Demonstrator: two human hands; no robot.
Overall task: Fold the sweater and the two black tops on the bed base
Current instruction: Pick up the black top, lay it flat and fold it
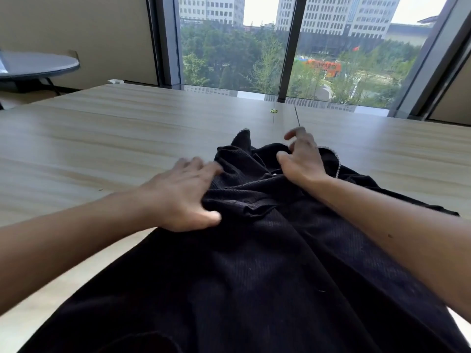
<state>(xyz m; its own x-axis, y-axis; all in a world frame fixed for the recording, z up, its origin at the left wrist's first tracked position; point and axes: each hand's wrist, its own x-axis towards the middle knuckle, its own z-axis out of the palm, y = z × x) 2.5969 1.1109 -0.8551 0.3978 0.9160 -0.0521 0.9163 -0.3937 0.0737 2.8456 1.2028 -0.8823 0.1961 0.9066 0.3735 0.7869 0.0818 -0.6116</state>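
Observation:
A black ribbed top [254,263] lies spread on the light wooden bed base [114,138], reaching from the near edge to the middle. Its far end is bunched into folds, with a beaded trim along the right edge. My left hand [183,197] lies on the bunched cloth at the left, fingers spread and thumb pressing the fabric. My right hand [302,156] hovers over the far right folds with fingers loosely curled and thumb out; whether it pinches cloth I cannot tell. No sweater or second top shows.
A round grey table [38,64] stands at the far left by the wall. Tall windows [254,47] run behind the base's far edge. A small metal fitting [274,111] sits on the base's centre seam.

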